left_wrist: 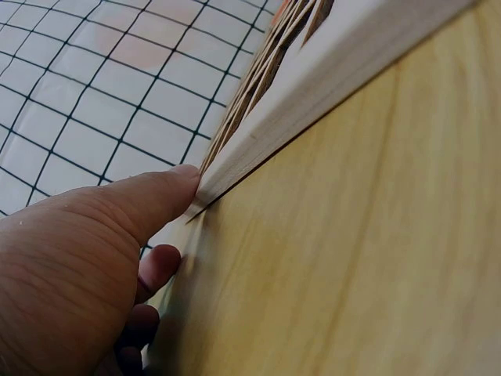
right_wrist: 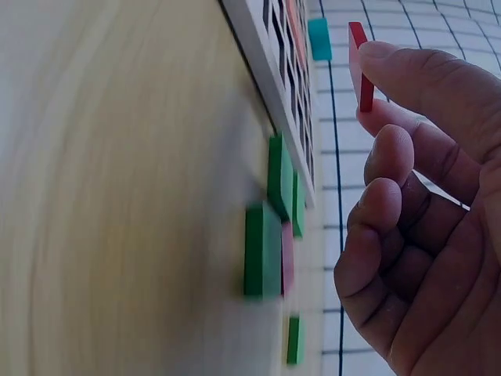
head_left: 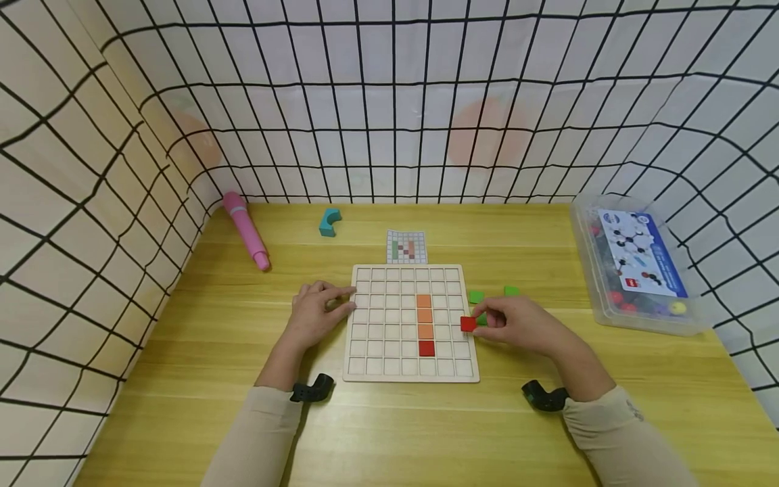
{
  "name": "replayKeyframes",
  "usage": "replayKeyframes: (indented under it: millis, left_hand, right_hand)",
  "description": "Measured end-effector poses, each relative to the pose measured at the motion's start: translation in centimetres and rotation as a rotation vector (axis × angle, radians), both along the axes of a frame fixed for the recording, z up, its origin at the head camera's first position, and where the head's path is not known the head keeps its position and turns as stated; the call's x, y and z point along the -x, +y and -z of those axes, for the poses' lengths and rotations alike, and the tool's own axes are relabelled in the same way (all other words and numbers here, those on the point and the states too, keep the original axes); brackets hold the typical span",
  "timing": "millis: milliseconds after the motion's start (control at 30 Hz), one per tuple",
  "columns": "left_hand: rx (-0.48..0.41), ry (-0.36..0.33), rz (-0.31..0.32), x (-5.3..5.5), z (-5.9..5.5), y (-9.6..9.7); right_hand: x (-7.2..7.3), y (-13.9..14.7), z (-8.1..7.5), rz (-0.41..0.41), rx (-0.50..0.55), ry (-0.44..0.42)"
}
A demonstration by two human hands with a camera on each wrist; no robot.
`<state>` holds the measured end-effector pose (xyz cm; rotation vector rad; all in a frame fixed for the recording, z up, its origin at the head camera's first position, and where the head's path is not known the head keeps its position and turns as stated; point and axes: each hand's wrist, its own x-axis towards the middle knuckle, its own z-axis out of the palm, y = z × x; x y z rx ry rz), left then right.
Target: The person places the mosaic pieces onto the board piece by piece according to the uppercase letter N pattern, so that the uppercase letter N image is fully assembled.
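Observation:
My right hand (head_left: 517, 323) pinches a red square tile (head_left: 468, 324) between thumb and fingertip, raised over the right edge of a wooden grid board (head_left: 377, 371). The same tile (right_wrist: 365, 74) appears edge-on in the right wrist view, the other fingers curled beneath. My left hand (head_left: 315, 316) rests at the board's left side, straight thumb and index fingertip at its edge; in the left wrist view the thumb (left_wrist: 156, 196) meets the board's side (left_wrist: 266, 141). On the board, three orange tiles (head_left: 424, 316) form a column with a red tile (head_left: 427, 348) directly below.
Several green tiles (head_left: 477, 297) lie right of the board, with a reddish tile (right_wrist: 287, 258) among them. Behind the board is a small pattern card (head_left: 407, 247). A teal arch block (head_left: 328, 223), a pink pen-shaped object (head_left: 246, 230) and a clear plastic box (head_left: 639, 264) stand farther out.

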<state>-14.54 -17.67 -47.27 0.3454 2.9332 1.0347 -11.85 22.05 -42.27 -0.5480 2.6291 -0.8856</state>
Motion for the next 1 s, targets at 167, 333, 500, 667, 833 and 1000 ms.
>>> replayKeyframes:
  millis: [167, 333, 500, 667, 833, 1000]
  left_hand:
    - [-0.006, 0.001, 0.000, 0.0, -0.1, 0.1]
    - [-0.006, 0.002, -0.003, 0.0, 0.0, 0.2]
    - [0.000, 0.008, -0.003, 0.0, 0.1, 0.0]
    - [-0.003, 0.009, 0.000, 0.0, 0.0, 0.0]
    - [-0.003, 0.007, 0.001, 0.0, -0.1, 0.1]
    - [-0.004, 0.007, 0.001, 0.0, -0.1, 0.1]
  right_hand:
    - [0.3, -1.6, 0.3, -0.014, 0.020, -0.043]
    - [0.5, -2.9, 0.6, -0.059, 0.010, -0.015]
    - [0.8, -4.3, 1.1, -0.108, -0.020, 0.024]
    - [0.8, -5.8, 0.9, -0.122, -0.028, -0.006]
    - [0.7, -7.3, 0.8, -0.126, -0.032, -0.005]
    - [0.6, -8.4, 1.5, -0.126, -0.019, 0.014]
